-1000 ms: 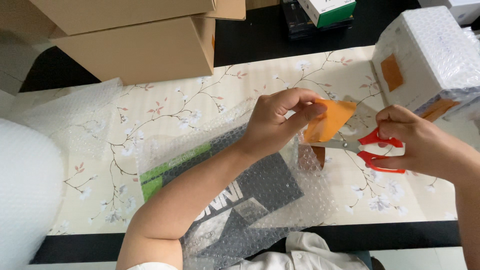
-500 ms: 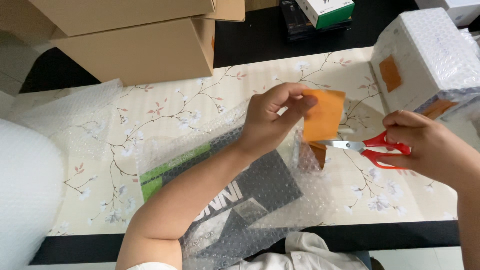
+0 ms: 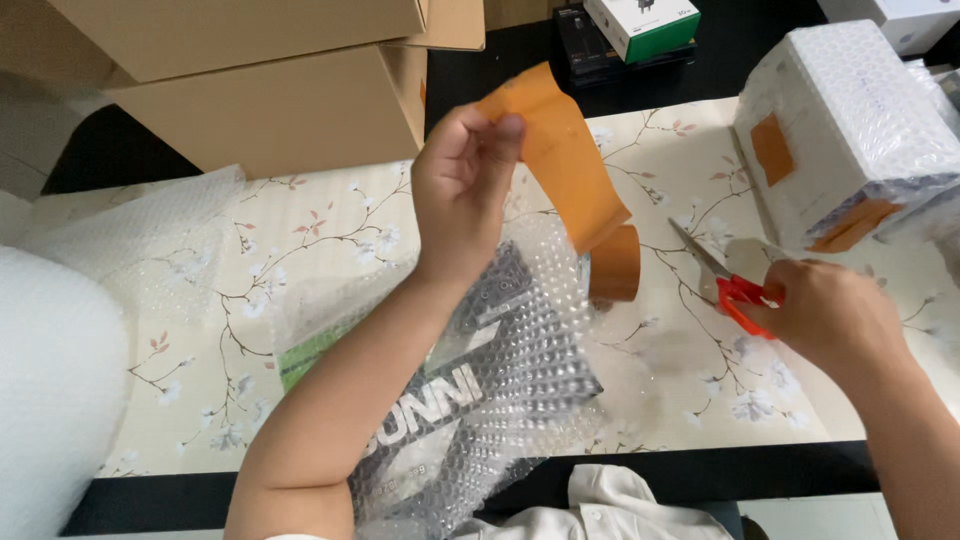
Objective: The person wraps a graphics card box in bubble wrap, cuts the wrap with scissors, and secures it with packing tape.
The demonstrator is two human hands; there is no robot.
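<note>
Your left hand (image 3: 462, 190) pinched the free end of the orange tape strip (image 3: 565, 160), lifted above the bubble-wrapped package (image 3: 500, 360). The strip ran down and rightward to the tape roll (image 3: 615, 262). Your right hand (image 3: 825, 315), clenched on the red-handled scissors (image 3: 725, 280), sat right of the roll, blades pointing toward the strip

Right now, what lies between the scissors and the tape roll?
In the head view, only bare flowered tablecloth lies between the scissors and the orange tape roll.
</note>
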